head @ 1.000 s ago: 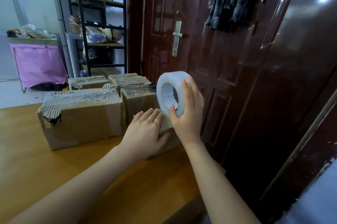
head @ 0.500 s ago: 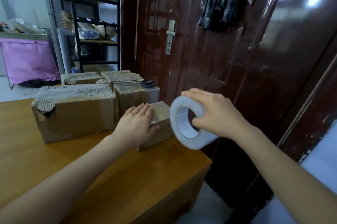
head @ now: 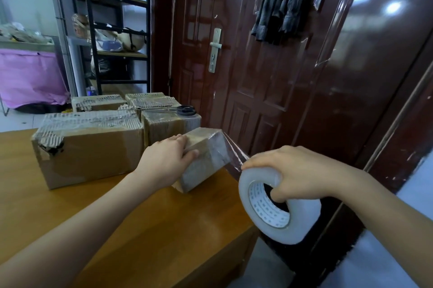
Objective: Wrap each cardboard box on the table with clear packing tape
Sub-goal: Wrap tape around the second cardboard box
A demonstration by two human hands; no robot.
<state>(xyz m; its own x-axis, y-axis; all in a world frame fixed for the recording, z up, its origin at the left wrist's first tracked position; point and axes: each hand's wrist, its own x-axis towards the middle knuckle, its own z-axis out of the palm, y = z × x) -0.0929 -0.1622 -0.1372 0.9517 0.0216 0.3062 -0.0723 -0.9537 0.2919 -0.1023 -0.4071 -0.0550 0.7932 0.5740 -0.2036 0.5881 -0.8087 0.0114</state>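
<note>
A small cardboard box point(head: 206, 158) is tilted up on the wooden table point(head: 145, 229), near its right edge. My left hand point(head: 166, 161) grips the box's left end, fingers over the top and thumb on the near face. My right hand point(head: 297, 175) holds a big roll of clear packing tape point(head: 278, 205) past the table's right edge, thumb through the core. A stretched strip of tape point(head: 234, 151) runs from the roll to the box's right end.
A large taped box point(head: 93, 147) lies to the left, a medium box point(head: 168, 123) behind, with black scissors point(head: 185, 110) on top, and two more boxes farther back. A dark red door point(head: 269, 65) stands close on the right, a black shelf rack point(head: 117, 29) behind.
My right hand pulled the roll down and to the right, off the table's edge, drawing out a strip of tape. My left hand shifted from pressing the box flat to gripping and tilting it.
</note>
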